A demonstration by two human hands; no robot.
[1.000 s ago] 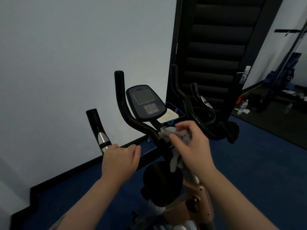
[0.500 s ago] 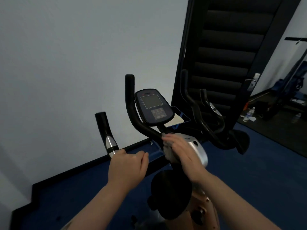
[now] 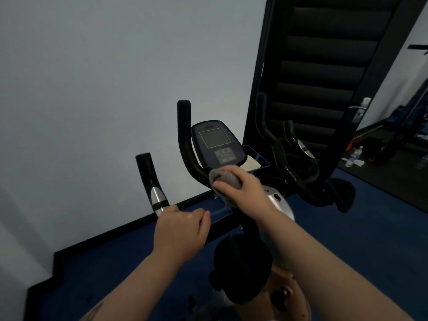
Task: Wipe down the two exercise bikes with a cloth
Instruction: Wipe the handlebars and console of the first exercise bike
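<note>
A plain pale grey wall [image 3: 97, 84] fills the left and centre, dimly lit, with a black skirting board [image 3: 111, 232] along its foot. The floor is dark blue carpet [image 3: 379, 246]. To the right stands a tall black padded panel [image 3: 324, 66] with horizontal ribs. Beyond it lie a darker floor area, two water bottles [image 3: 354, 156] and shadowy blue equipment [image 3: 414, 117].

I see open room at the left of the frame, between the wall [image 3: 92, 89] and the bike's left handlebar [image 3: 150, 181]. In the middle, the tall black bar [image 3: 185, 140] and the screen console [image 3: 217, 144] stand close together. At the right, more black bars [image 3: 278, 154] crowd the way.
</note>
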